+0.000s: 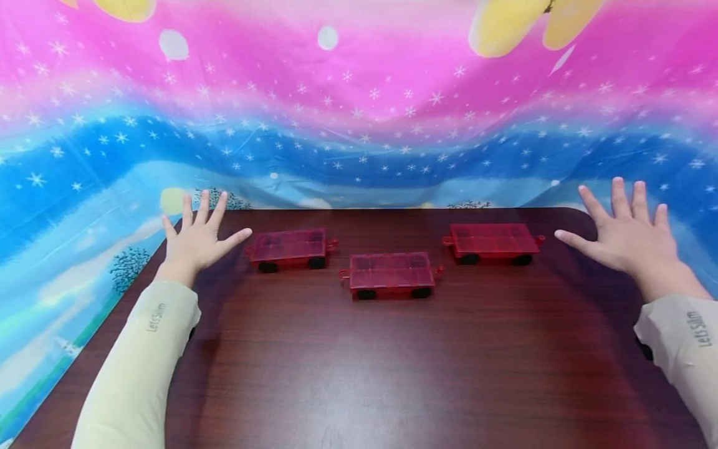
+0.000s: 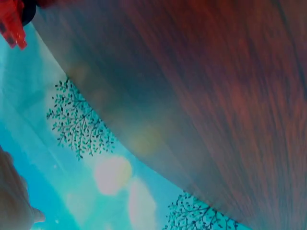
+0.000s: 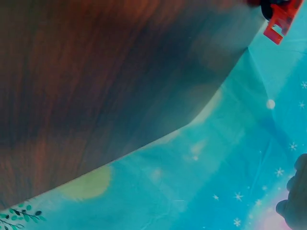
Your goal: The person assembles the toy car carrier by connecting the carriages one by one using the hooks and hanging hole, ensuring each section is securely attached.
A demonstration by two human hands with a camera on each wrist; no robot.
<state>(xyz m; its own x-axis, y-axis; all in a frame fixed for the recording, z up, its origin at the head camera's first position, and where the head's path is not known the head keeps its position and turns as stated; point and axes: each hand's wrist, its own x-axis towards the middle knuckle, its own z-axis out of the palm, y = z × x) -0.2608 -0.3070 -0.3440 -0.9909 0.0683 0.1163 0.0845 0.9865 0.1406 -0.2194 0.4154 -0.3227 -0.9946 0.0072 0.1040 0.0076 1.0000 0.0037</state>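
Three see-through red toy wagons with black wheels and small end hooks are on the table. One red wagon [image 1: 288, 246] is at the left, another [image 1: 391, 273] in the middle and nearer, and a third [image 1: 493, 241] at the right. My left hand [image 1: 193, 243], fingers spread and holding nothing, is left of the left wagon. My right hand [image 1: 631, 237] is spread too, to the right of the right wagon, with nothing in it. Each wrist view catches only a hand's edge and the red end of a wagon.
The dark wood table [image 1: 381, 362] has a rounded far corner on each side. A pink and blue cloth [image 1: 359, 125] with snowflakes hangs behind it and along its sides. Pale sleeves cover both forearms.
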